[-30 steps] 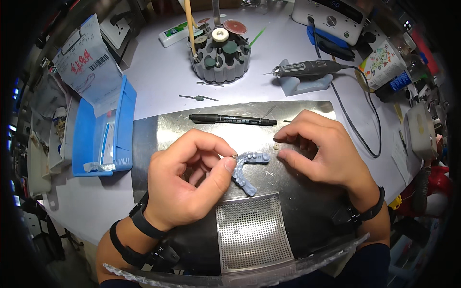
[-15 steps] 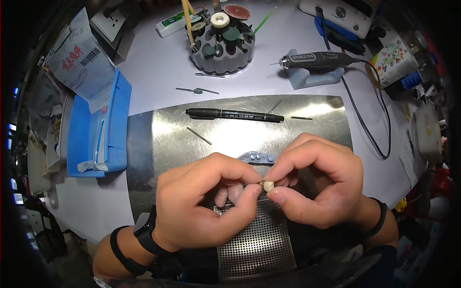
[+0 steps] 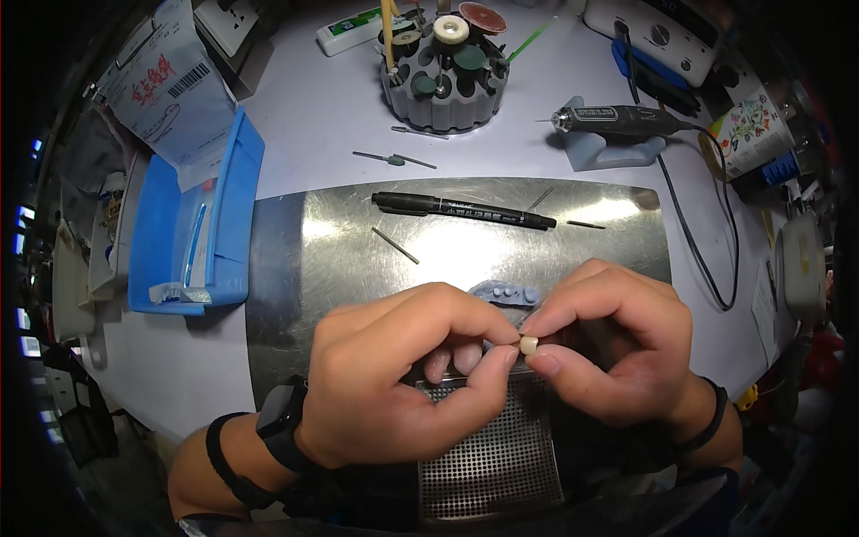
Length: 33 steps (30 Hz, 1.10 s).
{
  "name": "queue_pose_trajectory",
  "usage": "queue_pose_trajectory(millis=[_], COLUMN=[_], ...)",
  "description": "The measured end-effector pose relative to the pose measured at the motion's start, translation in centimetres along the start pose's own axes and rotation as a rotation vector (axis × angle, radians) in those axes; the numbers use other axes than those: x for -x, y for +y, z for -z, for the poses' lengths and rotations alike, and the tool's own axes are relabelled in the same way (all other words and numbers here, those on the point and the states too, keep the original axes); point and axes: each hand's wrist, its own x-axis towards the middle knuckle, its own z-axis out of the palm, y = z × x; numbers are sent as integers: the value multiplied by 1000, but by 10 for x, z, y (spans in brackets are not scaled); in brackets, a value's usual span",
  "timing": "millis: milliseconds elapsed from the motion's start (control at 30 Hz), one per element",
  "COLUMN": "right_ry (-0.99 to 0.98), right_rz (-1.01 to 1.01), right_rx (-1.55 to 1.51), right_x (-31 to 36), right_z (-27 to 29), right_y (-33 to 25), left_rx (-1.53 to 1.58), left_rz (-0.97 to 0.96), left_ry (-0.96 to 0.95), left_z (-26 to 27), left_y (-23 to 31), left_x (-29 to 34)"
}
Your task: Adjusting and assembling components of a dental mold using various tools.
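A small ivory-coloured dental crown (image 3: 530, 345) is pinched at the fingertips where my hands meet. The thumb and forefinger of my right hand (image 3: 622, 345) close on it from the right. From the other side, my left hand (image 3: 394, 380) pinches at its left edge with thumb and forefinger, the other fingers curled under; those fingertips hide part of the crown. Just beyond my fingers, a grey-blue dental model (image 3: 504, 293) with several tooth stumps lies on the metal plate (image 3: 349, 295). Below my hands is a perforated metal grille (image 3: 490, 456).
A black marker pen (image 3: 465, 211) and several thin burs (image 3: 395, 245) lie beyond my hands. Further back stand a round grey bur holder (image 3: 445, 106) and a handpiece (image 3: 617, 120) on its blue-grey rest, its cable trailing right. A blue bin (image 3: 233, 215) with papers stands left.
The whole view has shifted, so the bench and hands appear further right. Both hands keep their pinch at the crown, which looks slightly turned.
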Motion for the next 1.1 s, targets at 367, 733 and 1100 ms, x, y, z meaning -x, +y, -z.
queue_pose_trajectory(millis=[367,733,1100], right_ry=[4,18,17], right_rz=[191,114,125], right_rx=[221,176,165], right_x=[-4,-2,-3], right_z=[5,4,2], right_y=[1,-2,-1], left_rx=[9,11,-20], left_rz=[14,0,8], left_ry=[16,37,15], left_z=[-1,-2,1], left_y=[0,1,2], left_x=[2,0,1])
